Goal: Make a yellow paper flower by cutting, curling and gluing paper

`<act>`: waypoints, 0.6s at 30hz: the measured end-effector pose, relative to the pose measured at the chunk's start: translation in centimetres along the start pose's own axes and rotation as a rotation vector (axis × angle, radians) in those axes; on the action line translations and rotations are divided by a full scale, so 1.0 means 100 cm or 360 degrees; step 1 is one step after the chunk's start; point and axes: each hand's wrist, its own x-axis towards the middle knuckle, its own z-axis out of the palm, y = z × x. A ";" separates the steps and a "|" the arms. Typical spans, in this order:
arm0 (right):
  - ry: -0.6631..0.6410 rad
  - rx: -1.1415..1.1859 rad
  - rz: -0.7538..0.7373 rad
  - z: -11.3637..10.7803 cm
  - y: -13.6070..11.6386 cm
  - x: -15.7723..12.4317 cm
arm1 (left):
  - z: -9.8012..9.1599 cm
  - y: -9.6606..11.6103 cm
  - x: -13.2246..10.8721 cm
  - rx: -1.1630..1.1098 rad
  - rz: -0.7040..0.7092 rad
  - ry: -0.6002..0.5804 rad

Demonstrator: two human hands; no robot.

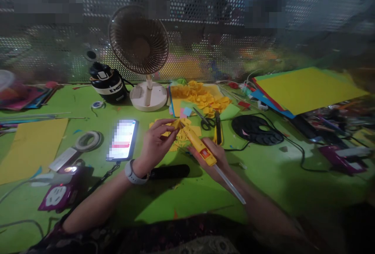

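Observation:
My left hand point(158, 142) pinches a small yellow folded paper piece point(177, 124) over the middle of the table. Wrapped around a yellow hot glue gun point(199, 144) is my right hand point(215, 154), closed. The gun's nozzle points up and left and meets or nearly meets the paper piece; I cannot tell whether they touch. A clear glue stick point(231, 185) juts from the gun's back end. Under my hands lie more yellow paper pieces point(193, 130).
Black scissors point(206, 122) and a yellow-black cutter point(218, 129) lie beyond my right hand. A lit phone point(122, 140) and a tape roll point(88, 141) lie left. Behind stand a fan point(149, 98) and a black bottle point(108, 86). Yellow sheets point(310, 90) are stacked right.

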 end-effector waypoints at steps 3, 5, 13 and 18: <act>-0.0025 -0.0005 0.0048 0.000 0.000 0.000 | 0.000 -0.001 -0.001 -0.0002 0.0027 -0.0005; -0.0043 -0.0013 0.0072 0.000 -0.001 0.001 | 0.000 -0.001 -0.001 0.0013 0.0042 -0.0004; -0.0039 0.0037 0.0063 0.000 0.000 0.000 | 0.000 0.000 0.001 0.0045 0.0074 -0.0009; 0.0005 0.0037 0.0012 0.000 -0.002 0.003 | 0.000 -0.001 0.000 0.0052 0.0042 -0.0004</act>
